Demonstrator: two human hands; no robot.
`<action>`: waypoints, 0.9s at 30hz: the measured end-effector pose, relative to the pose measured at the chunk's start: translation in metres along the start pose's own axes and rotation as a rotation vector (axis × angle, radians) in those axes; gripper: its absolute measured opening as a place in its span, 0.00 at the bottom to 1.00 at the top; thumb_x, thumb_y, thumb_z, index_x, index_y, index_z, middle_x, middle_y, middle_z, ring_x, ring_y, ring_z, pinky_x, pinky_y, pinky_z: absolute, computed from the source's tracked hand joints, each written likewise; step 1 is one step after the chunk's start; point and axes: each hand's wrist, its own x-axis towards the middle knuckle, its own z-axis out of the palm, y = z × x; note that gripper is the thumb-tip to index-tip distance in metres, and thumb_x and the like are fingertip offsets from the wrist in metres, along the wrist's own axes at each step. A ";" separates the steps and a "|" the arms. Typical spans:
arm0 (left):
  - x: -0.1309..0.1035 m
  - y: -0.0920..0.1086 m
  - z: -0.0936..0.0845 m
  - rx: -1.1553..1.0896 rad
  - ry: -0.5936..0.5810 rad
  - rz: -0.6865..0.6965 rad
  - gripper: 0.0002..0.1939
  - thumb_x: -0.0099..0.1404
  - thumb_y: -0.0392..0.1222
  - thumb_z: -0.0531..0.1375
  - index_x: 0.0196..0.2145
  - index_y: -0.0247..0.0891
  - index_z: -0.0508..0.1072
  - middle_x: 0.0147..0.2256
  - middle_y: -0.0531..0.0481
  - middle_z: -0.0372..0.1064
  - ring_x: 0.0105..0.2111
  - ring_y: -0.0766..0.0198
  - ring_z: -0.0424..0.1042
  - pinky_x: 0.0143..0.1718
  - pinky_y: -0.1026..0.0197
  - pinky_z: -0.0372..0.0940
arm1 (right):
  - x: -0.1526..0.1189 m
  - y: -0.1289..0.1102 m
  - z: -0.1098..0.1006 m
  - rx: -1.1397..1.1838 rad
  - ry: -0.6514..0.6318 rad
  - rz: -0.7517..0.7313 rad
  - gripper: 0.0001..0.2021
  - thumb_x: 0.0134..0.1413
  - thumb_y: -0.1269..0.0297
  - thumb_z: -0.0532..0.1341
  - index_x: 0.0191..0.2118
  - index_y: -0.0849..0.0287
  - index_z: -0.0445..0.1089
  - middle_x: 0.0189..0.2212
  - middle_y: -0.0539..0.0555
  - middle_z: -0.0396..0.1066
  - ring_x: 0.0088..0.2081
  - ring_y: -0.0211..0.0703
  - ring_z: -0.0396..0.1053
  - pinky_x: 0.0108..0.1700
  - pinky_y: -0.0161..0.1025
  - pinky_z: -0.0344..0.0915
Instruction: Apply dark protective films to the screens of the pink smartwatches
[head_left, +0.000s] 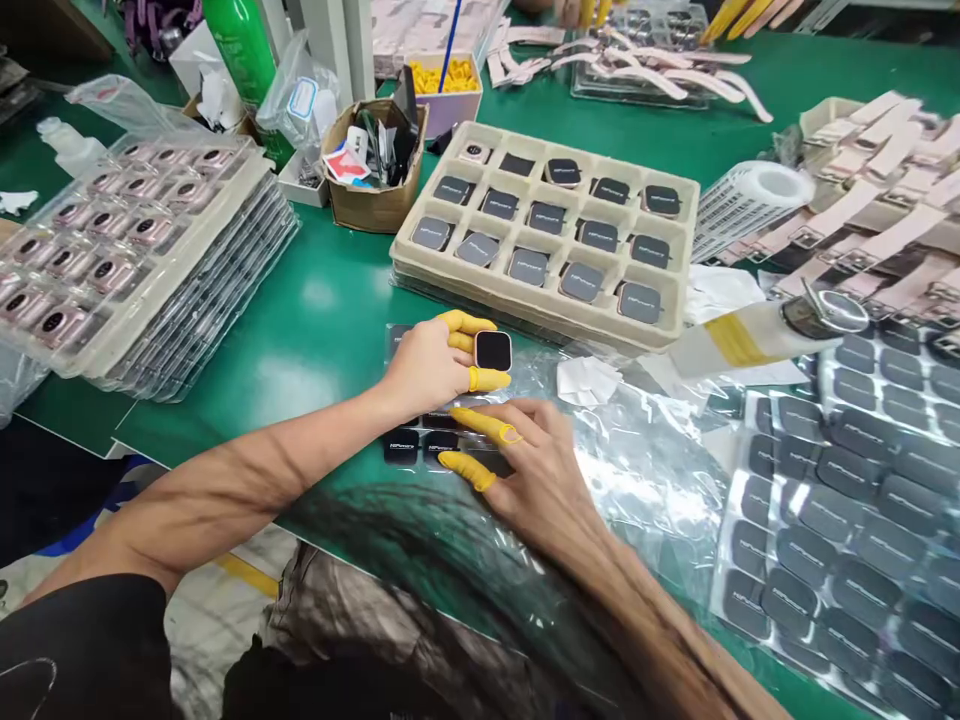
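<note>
Between its yellow-covered fingertips, my left hand (435,365) holds a square watch case (493,351), its black screen facing up. Just below and to the right is my right hand (525,450), also with yellow finger covers, its thumb and forefinger apart over a sheet of dark square film stickers (402,447). The forefinger reaches the sheet; I cannot tell whether it touches a sticker. Part of the sheet is hidden beneath both hands. Behind them stands a beige compartment tray (541,265) of watch cases, most covered with dark squares; one at its back left shows a round dial.
Stacked clear trays of pink watches (112,235) stand left. At the back are a cardboard box (375,195) and a purple bin (457,105). Pink straps (862,210), a roller-like tube (727,345) and large sticker sheets (840,520) lie right. Another person's yellow-covered fingers show at the top.
</note>
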 end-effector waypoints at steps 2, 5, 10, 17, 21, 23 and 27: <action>-0.005 0.001 0.004 -0.069 -0.006 -0.052 0.27 0.45 0.23 0.76 0.42 0.35 0.74 0.34 0.49 0.77 0.32 0.62 0.76 0.38 0.56 0.71 | 0.003 0.000 0.005 0.015 0.044 0.047 0.15 0.63 0.55 0.69 0.54 0.45 0.74 0.41 0.54 0.78 0.45 0.54 0.69 0.45 0.52 0.65; -0.007 0.002 0.005 -0.098 -0.050 -0.106 0.27 0.44 0.21 0.75 0.40 0.35 0.73 0.32 0.50 0.76 0.32 0.64 0.75 0.39 0.57 0.71 | 0.007 0.001 0.003 0.052 0.097 0.086 0.08 0.63 0.59 0.68 0.47 0.47 0.76 0.33 0.52 0.76 0.38 0.49 0.69 0.39 0.47 0.64; -0.005 0.003 0.004 -0.120 -0.108 -0.112 0.32 0.40 0.26 0.79 0.42 0.33 0.72 0.32 0.50 0.76 0.31 0.66 0.75 0.37 0.60 0.69 | 0.011 -0.003 -0.007 0.048 0.128 -0.017 0.17 0.61 0.75 0.64 0.49 0.43 0.75 0.35 0.47 0.79 0.37 0.47 0.68 0.41 0.47 0.62; -0.009 0.005 0.006 -0.122 -0.103 -0.124 0.34 0.42 0.30 0.80 0.46 0.33 0.72 0.34 0.48 0.77 0.32 0.66 0.75 0.34 0.62 0.70 | 0.010 -0.004 -0.011 -0.017 0.141 -0.188 0.25 0.61 0.75 0.59 0.54 0.34 0.75 0.31 0.46 0.77 0.38 0.47 0.66 0.44 0.50 0.59; -0.008 0.000 0.006 -0.058 -0.113 -0.082 0.32 0.43 0.29 0.78 0.45 0.35 0.73 0.36 0.48 0.78 0.32 0.64 0.77 0.34 0.61 0.72 | 0.004 -0.015 -0.033 0.231 0.121 -0.117 0.15 0.61 0.67 0.64 0.44 0.33 0.80 0.47 0.47 0.77 0.50 0.53 0.69 0.51 0.56 0.66; -0.009 -0.005 0.006 0.048 -0.128 -0.032 0.30 0.44 0.28 0.76 0.46 0.36 0.74 0.36 0.48 0.78 0.31 0.64 0.77 0.34 0.61 0.72 | 0.004 -0.018 -0.050 0.620 0.046 -0.043 0.06 0.62 0.60 0.67 0.38 0.38 0.80 0.43 0.49 0.77 0.44 0.50 0.72 0.44 0.51 0.71; -0.013 -0.013 0.007 0.234 -0.175 0.053 0.29 0.48 0.34 0.75 0.49 0.37 0.75 0.38 0.47 0.80 0.33 0.61 0.80 0.36 0.60 0.74 | 0.011 -0.007 -0.062 1.040 0.184 0.418 0.03 0.56 0.58 0.74 0.36 0.43 0.81 0.28 0.47 0.74 0.30 0.36 0.69 0.31 0.35 0.68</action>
